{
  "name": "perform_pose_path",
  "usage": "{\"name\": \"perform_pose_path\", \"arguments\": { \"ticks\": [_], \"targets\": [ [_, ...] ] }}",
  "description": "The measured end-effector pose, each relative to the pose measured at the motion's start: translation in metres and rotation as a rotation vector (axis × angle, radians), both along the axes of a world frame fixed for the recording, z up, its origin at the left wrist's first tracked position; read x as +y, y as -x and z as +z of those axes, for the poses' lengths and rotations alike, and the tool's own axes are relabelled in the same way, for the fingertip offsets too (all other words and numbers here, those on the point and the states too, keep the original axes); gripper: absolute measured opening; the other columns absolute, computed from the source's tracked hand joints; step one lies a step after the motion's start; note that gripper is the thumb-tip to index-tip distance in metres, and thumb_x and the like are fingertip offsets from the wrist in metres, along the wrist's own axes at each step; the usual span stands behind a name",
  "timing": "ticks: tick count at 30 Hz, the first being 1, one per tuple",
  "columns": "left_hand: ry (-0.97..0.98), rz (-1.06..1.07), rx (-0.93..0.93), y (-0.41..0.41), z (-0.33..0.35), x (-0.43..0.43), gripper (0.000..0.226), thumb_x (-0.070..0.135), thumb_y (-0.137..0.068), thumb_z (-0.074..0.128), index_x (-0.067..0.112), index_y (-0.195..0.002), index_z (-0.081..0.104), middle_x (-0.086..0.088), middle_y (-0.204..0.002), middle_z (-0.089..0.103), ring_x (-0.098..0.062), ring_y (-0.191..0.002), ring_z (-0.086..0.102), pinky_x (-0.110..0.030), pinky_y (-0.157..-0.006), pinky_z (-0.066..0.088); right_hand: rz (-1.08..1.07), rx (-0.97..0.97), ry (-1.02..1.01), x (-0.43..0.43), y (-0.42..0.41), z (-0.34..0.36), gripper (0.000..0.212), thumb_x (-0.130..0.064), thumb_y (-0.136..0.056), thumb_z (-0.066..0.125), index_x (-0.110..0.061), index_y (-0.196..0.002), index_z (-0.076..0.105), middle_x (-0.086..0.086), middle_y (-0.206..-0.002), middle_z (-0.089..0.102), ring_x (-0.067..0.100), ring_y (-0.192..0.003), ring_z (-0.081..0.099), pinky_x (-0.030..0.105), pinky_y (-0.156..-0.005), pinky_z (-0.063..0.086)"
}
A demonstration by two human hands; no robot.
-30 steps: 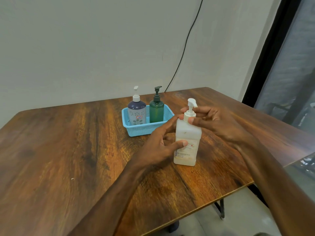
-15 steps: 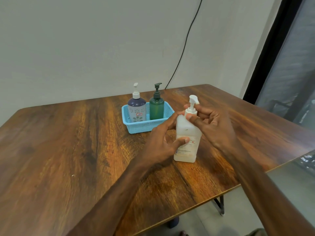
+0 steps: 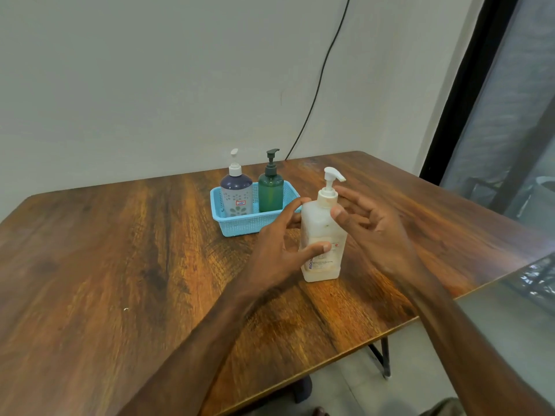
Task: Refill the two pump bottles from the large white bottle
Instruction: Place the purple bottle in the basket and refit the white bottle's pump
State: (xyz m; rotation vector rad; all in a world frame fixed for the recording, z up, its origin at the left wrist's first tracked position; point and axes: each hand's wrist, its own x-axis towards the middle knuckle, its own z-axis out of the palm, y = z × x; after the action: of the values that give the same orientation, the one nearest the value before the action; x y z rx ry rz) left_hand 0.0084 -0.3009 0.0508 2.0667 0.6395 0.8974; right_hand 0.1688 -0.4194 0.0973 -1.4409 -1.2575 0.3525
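The large white bottle point(image 3: 322, 228) with a white pump stands upright on the wooden table point(image 3: 120, 250), right of centre. My left hand point(image 3: 276, 253) grips its body, thumb across the label and fingers behind. My right hand point(image 3: 375, 232) is beside the pump collar with its fingers spread and loose, the thumb near the bottle's shoulder. The pump nozzle points right. Behind, a purple-and-white pump bottle point(image 3: 236, 195) and a green pump bottle point(image 3: 271, 192) stand side by side in a light blue basket point(image 3: 240, 226).
The table's front right edge point(image 3: 390, 328) runs close to the white bottle, with floor and a metal leg below. A black cable point(image 3: 318, 82) hangs down the wall behind the basket. A dark window frame point(image 3: 459, 85) is at the right.
The pump nozzle has turned round to point right. My right hand has let go of the pump collar and spread its fingers. My left hand keeps its hold on the bottle.
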Motion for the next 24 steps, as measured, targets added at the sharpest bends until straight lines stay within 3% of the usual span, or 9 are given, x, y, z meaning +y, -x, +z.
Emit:
{"name": "perform_pose_path", "arguments": {
  "ticks": [2, 5, 8, 11, 15, 18, 21, 24],
  "targets": [
    [0.013, 0.016, -0.016, 0.000, -0.002, 0.000, 0.093, 0.050, -0.081, 0.088, 0.045, -0.158, 0.035, 0.011, -0.152, 0.058, -0.004, -0.133, 0.056, -0.035, -0.109, 0.054, -0.007, 0.042, -0.011, -0.007, -0.003, -0.012, 0.052, -0.036, -0.096, 0.063, -0.031, -0.146, 0.051, -0.018, -0.143, 0.058, -0.002, -0.127, 0.056, 0.032, -0.099, 0.053],
    [0.025, 0.029, -0.018, -0.001, -0.002, -0.002, 0.095, 0.049, -0.080, 0.089, 0.046, -0.159, 0.035, 0.016, -0.145, 0.057, -0.007, -0.128, 0.060, -0.022, -0.096, 0.056, 0.014, 0.136, 0.017, -0.016, -0.005, -0.031, 0.052, -0.031, -0.098, 0.059, -0.026, -0.148, 0.047, -0.013, -0.145, 0.057, 0.003, -0.130, 0.056, 0.031, -0.098, 0.056],
    [0.020, 0.048, -0.020, -0.001, -0.001, -0.006, 0.096, 0.047, -0.081, 0.089, 0.047, -0.159, 0.033, 0.019, -0.140, 0.053, -0.002, -0.123, 0.056, -0.011, -0.085, 0.051, 0.005, 0.064, 0.076, -0.021, -0.004, -0.044, 0.046, -0.020, -0.099, 0.061, -0.033, -0.143, 0.051, -0.017, -0.137, 0.061, 0.000, -0.123, 0.059, 0.030, -0.094, 0.057],
    [0.009, 0.070, -0.044, -0.003, -0.001, -0.009, 0.095, 0.047, -0.080, 0.089, 0.045, -0.158, 0.034, 0.016, -0.145, 0.056, 0.001, -0.120, 0.056, -0.009, -0.081, 0.053, -0.001, 0.045, 0.126, -0.022, -0.002, -0.049, 0.058, -0.015, -0.091, 0.072, -0.037, -0.140, 0.050, -0.026, -0.126, 0.063, -0.001, -0.116, 0.063, 0.027, -0.088, 0.059],
    [-0.016, 0.100, -0.066, -0.005, -0.003, -0.010, 0.097, 0.054, -0.076, 0.090, 0.044, -0.156, 0.036, 0.027, -0.137, 0.048, 0.009, -0.115, 0.054, 0.000, -0.075, 0.050, -0.058, -0.077, 0.207, -0.017, 0.002, -0.055, 0.078, -0.033, -0.080, 0.084, -0.032, -0.147, 0.045, -0.024, -0.134, 0.059, 0.001, -0.114, 0.063, 0.017, -0.079, 0.058],
    [-0.030, 0.137, -0.068, -0.008, -0.005, -0.012, 0.098, 0.057, -0.076, 0.089, 0.044, -0.156, 0.034, 0.021, -0.150, 0.049, 0.005, -0.122, 0.053, -0.002, -0.075, 0.050, -0.131, -0.145, 0.269, -0.012, 0.009, -0.059, 0.090, -0.049, -0.073, 0.085, -0.031, -0.150, 0.040, -0.020, -0.138, 0.055, 0.001, -0.112, 0.059, 0.012, -0.074, 0.052],
    [-0.013, 0.139, -0.075, -0.011, -0.008, -0.012, 0.097, 0.057, -0.078, 0.088, 0.046, -0.156, 0.031, 0.017, -0.158, 0.047, -0.003, -0.134, 0.049, -0.010, -0.087, 0.049, -0.217, -0.176, 0.249, -0.004, 0.018, -0.066, 0.082, -0.055, -0.074, 0.082, -0.031, -0.144, 0.047, -0.012, -0.139, 0.060, 0.001, -0.109, 0.060, 0.013, -0.075, 0.053],
    [0.004, 0.125, -0.076, -0.011, -0.009, -0.014, 0.095, 0.056, -0.081, 0.087, 0.048, -0.157, 0.030, 0.024, -0.153, 0.044, -0.001, -0.136, 0.047, -0.005, -0.083, 0.046, -0.258, -0.193, 0.221, 0.000, 0.021, -0.068, 0.075, -0.056, -0.077, 0.079, -0.029, -0.142, 0.051, -0.008, -0.138, 0.063, 0.000, -0.107, 0.061, 0.013, -0.074, 0.055]
  ]
}}
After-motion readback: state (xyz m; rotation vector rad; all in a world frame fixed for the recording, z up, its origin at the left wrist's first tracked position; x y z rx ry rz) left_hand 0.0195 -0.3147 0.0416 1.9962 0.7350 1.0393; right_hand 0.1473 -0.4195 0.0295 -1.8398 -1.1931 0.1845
